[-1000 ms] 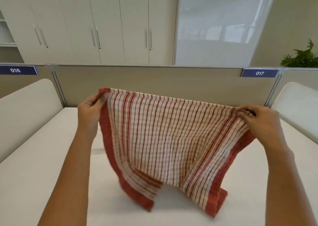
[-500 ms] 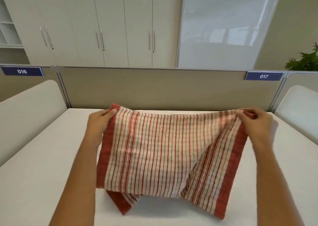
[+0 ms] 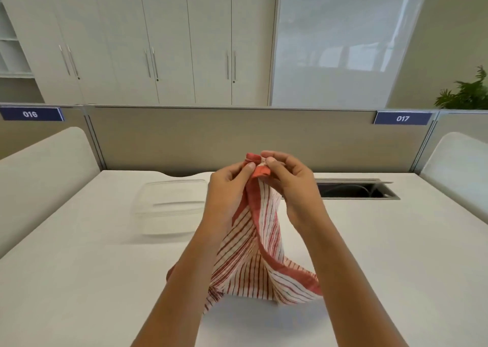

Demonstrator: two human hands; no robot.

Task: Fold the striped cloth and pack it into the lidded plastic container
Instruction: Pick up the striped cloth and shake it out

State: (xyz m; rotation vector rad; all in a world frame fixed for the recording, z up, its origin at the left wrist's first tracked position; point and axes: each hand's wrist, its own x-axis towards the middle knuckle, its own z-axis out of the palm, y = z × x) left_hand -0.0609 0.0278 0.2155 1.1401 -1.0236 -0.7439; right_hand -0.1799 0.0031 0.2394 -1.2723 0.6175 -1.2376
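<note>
The left hand [image 3: 232, 185] and the right hand [image 3: 293, 183] are raised above the bench [image 3: 79, 280] and brought close together, nearly touching. Both are pinched shut on the top corners of the striped cloth [image 3: 253, 262], whose red hem is bunched between the thumbs and fingertips. From the hands the cloth is hung downward between the two forearms, doubled over on itself, with its red border running down the middle and out toward the lower right. Its lower part is spread out below the hands; whether it rests on the bench cannot be told for certain. A small red corner is seen poking out from under the left forearm.

The lidded plastic container [image 3: 171, 209] is set on the bench to the left of the left hand, near it but apart from it, with the clear lid closed on top. To the right of the right hand, an open cable slot [image 3: 353, 191] is cut into the bench. Beyond the hands, a beige partition [image 3: 184, 140] is stood along the far edge of the bench.
</note>
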